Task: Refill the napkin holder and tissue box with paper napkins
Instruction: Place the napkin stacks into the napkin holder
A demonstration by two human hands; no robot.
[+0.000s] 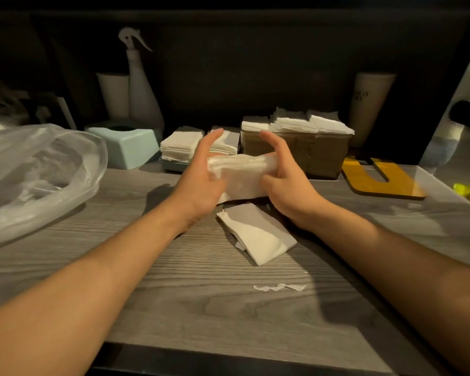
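A thick stack of white paper napkins hangs just above the grey wooden counter, pressed between my two hands. My left hand presses its left end with straight fingers, thumb in front. My right hand presses the right end, fingers up and thumb against the front. Behind stands a brown napkin holder heaped with napkins. A mint tissue box with a round top hole sits at the back left. Two napkin stacks lie in a low tray between them.
A few folded napkins and a torn scrap lie on the counter near me. A large clear plastic bag fills the left. A spray bottle, a paper cup and a yellow board stand around the back.
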